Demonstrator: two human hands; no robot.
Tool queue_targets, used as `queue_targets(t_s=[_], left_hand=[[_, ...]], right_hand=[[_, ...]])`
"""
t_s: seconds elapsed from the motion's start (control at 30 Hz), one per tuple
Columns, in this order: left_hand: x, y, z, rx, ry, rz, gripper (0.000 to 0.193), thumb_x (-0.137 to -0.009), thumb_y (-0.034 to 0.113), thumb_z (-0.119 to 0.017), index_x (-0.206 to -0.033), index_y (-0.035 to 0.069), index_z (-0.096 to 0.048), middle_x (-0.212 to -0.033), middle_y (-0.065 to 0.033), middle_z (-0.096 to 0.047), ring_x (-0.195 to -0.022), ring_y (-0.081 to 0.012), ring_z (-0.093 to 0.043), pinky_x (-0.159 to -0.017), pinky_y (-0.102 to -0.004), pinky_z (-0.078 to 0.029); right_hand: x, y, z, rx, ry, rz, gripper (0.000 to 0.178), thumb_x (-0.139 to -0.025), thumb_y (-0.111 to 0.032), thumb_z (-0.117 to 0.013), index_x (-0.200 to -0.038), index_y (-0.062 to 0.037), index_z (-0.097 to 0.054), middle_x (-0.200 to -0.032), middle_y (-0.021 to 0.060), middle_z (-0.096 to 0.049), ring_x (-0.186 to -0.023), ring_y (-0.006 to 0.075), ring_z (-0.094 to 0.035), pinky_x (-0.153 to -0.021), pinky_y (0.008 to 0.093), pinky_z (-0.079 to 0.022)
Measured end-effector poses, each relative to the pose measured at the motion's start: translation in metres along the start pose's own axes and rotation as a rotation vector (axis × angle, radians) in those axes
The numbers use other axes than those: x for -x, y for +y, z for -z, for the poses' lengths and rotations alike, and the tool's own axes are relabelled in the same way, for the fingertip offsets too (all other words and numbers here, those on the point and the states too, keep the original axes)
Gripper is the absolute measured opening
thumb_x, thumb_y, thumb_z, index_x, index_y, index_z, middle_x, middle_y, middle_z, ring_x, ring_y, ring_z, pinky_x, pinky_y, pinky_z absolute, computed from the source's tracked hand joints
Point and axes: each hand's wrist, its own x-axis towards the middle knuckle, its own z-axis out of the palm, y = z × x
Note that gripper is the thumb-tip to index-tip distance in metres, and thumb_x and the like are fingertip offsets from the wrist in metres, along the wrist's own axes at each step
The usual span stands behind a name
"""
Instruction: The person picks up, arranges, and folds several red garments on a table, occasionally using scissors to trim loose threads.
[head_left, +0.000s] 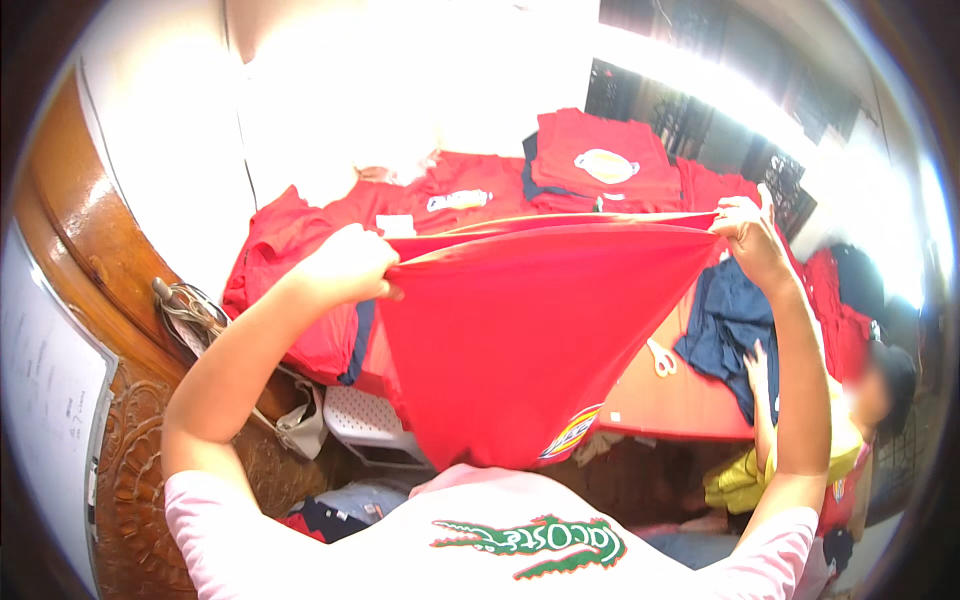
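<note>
A person stretches a red shirt point(505, 340) taut between two raised hands above a table heaped with clothing. At nine o'clock of the cloth, the left hand point(345, 265) is curled into a fist, fingers pressed together over a bunched corner. The shirt's long axis runs nearly level from that fist across to the right hand point(752, 240) at three o'clock, whose fingers pinch the opposite corner while one fingertip points up. The body of the garment sags toward six o'clock, a printed badge near its lower hem. Both hands sit at the shirt's ends, neither nearer than the other. Behind, at twelve o'clock, lies a stack of folded red shirts point(600, 160); white-handled scissors point(660, 357) and a navy garment point(725, 320) rest on the table point(680, 400) under the right forearm.
</note>
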Motion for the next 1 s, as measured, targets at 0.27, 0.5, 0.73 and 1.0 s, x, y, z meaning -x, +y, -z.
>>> queue_targets(t_s=[0.27,0.5,0.73,1.0], left_hand=[[-0.027,-0.021,0.055,0.574,0.739,0.377,0.114,-0.074,0.028,-0.096,-0.16,0.001,-0.026,-0.124,-0.0272,-0.069,-0.11,-0.0391,-0.074,-0.09,-0.0457,-0.063],[-0.022,0.021,-0.139,1.868,0.712,0.041,0.13,-0.085,-0.005,-0.084,-0.171,0.016,0.011,-0.176,-0.0116,-0.016,-0.144,-0.0346,-0.052,-0.107,-0.0423,-0.055],[0.007,0.069,-0.301,2.228,0.61,0.555,0.073,-0.094,0.0,-0.071,-0.156,0.009,-0.034,-0.152,-0.006,-0.05,-0.13,-0.0215,-0.06,-0.11,-0.041,-0.049],[0.048,0.105,-0.441,2.656,0.689,1.323,0.019,-0.1,0.02,-0.071,-0.117,0.011,-0.067,-0.121,-0.0043,-0.07,-0.117,-0.0189,-0.065,-0.105,-0.0388,-0.05]], right_hand=[[-0.056,0.0,0.086,0.563,1.013,0.001,0.024,-0.103,-0.01,-0.056,-0.106,-0.0202,-0.078,-0.145,0.0027,-0.066,-0.141,0.0318,-0.058,-0.118,0.0544,-0.036],[0.029,-0.068,-0.032,0.724,0.488,-0.292,0.034,-0.114,-0.022,-0.043,-0.119,-0.0195,-0.076,-0.141,0.0035,-0.073,-0.138,0.0254,-0.063,-0.125,0.0502,-0.026],[0.16,-0.139,-0.21,0.039,0.005,-0.199,0.009,-0.088,0.001,-0.064,-0.083,-0.0044,-0.069,-0.131,0.0055,-0.077,-0.129,0.0271,-0.067,-0.119,0.0495,-0.037],[0.241,-0.194,-0.302,-0.5,-0.274,-0.535,0.012,-0.082,0.001,-0.067,-0.089,-0.0068,-0.073,-0.102,0.0105,-0.079,-0.098,0.0307,-0.073,-0.094,0.0461,-0.053]])
